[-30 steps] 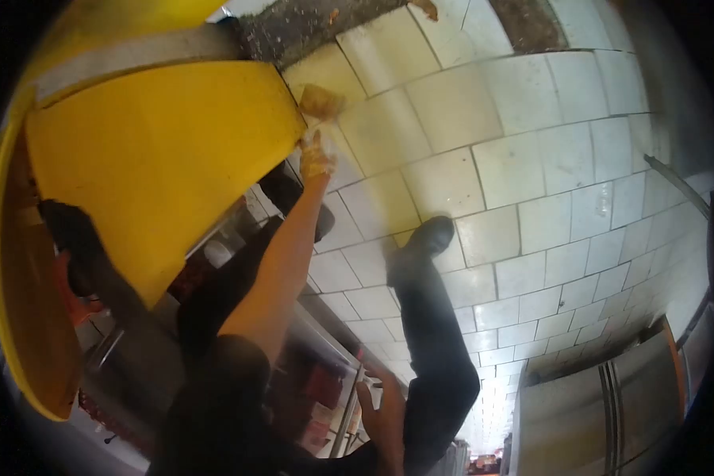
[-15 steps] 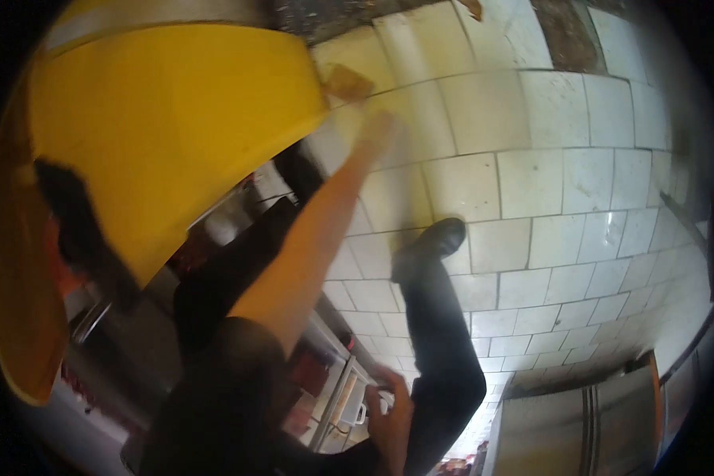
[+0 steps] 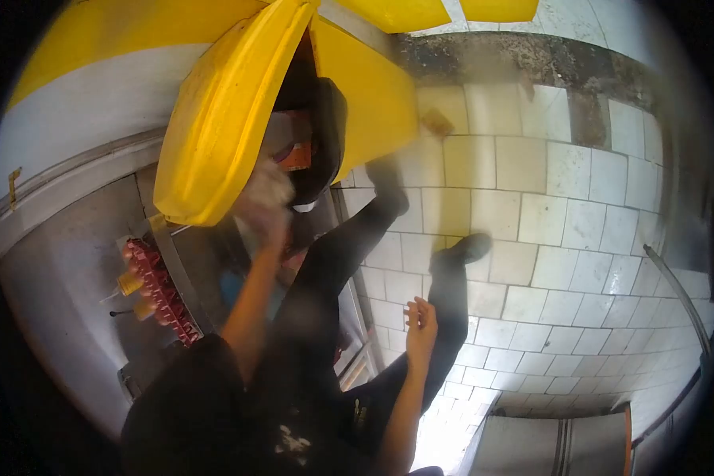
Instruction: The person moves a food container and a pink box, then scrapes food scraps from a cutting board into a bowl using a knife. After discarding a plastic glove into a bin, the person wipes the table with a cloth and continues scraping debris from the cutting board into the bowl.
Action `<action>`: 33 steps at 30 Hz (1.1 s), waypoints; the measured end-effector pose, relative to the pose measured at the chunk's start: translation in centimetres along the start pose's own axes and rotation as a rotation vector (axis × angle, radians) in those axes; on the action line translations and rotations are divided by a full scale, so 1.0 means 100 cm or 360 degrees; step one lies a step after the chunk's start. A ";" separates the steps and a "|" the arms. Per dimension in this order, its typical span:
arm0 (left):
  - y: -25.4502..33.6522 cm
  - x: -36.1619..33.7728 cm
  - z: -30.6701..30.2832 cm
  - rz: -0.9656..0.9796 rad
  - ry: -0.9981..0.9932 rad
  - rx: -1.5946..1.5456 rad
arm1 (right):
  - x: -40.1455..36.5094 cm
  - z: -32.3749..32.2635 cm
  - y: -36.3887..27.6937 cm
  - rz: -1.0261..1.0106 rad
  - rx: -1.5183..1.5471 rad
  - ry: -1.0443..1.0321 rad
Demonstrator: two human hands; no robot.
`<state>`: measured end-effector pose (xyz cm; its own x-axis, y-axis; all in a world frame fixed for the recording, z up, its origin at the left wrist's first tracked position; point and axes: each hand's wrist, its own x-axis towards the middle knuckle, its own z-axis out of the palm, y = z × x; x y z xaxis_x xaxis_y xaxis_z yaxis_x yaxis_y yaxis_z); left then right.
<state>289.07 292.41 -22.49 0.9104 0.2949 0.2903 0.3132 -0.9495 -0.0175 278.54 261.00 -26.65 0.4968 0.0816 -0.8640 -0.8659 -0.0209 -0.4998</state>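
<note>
My left hand [image 3: 258,218], blurred by motion, is at the mouth of a yellow bin with a raised yellow lid [image 3: 214,119]. A whitish crumpled thing [image 3: 268,184] shows at its fingers, too smeared to name its kind. Inside the opening are a black liner [image 3: 331,139] and an orange-and-brown package [image 3: 297,155]. The bin's yellow wall [image 3: 369,95] stands to the right of the opening. My right hand [image 3: 421,324] hovers above my leg, fingers loosely bent and apart, with nothing in it.
A small brown piece [image 3: 437,123] lies on the white tiled floor [image 3: 523,214] beyond the bin. At left, a red ridged tray [image 3: 166,293] with round brownish items rests on a metal surface [image 3: 63,262]. A metal cabinet [image 3: 531,444] stands lower right.
My left hand has come back from above the floor near the brown piece to the bin's mouth. My right hand has risen. The view has shifted, and the bin's dark opening now shows.
</note>
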 end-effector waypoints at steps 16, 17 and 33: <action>-0.091 0.102 0.017 -0.0220 -0.1235 0.0013 | -0.010 -0.009 -0.008 0.0096 0.0242 0.0021; -0.064 0.088 -0.011 -0.0319 -0.0709 -0.0371 | -0.010 -0.010 -0.010 0.0105 0.0297 0.0014; 0.355 -0.064 -0.301 0.1126 -0.2323 -0.1904 | -0.237 -0.122 0.035 -0.0504 0.1249 0.0997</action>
<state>286.18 253.61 3.79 0.4552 -0.8248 -0.3354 0.1282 -0.3120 0.9414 264.52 246.79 -8.67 0.4548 -0.5640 -0.6892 -0.3750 0.5806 -0.7226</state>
